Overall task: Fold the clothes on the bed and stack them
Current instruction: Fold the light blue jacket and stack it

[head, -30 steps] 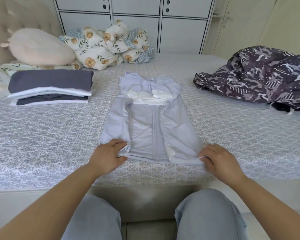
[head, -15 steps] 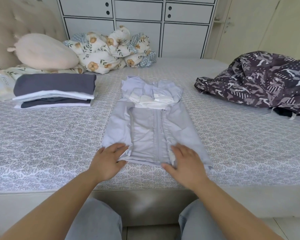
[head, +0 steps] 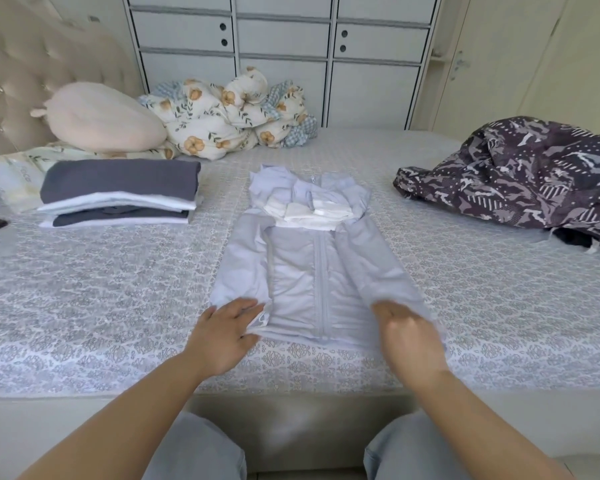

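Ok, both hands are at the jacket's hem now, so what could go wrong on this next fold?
1. The sleeves are only laid inward along the light jacket; lifting the hem could let them slide out and undo the shape.
2. The left hand sits at one corner while the right hand looks blurred, so an uneven lift may skew the fold.
3. The folded stack already holds several layers; another bulky piece could tip it.

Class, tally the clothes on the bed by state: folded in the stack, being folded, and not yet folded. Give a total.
Folded in the stack: 4 layers visible
Being folded, the lilac jacket: 1
Not yet folded, the dark patterned garment: 1
Total: 6
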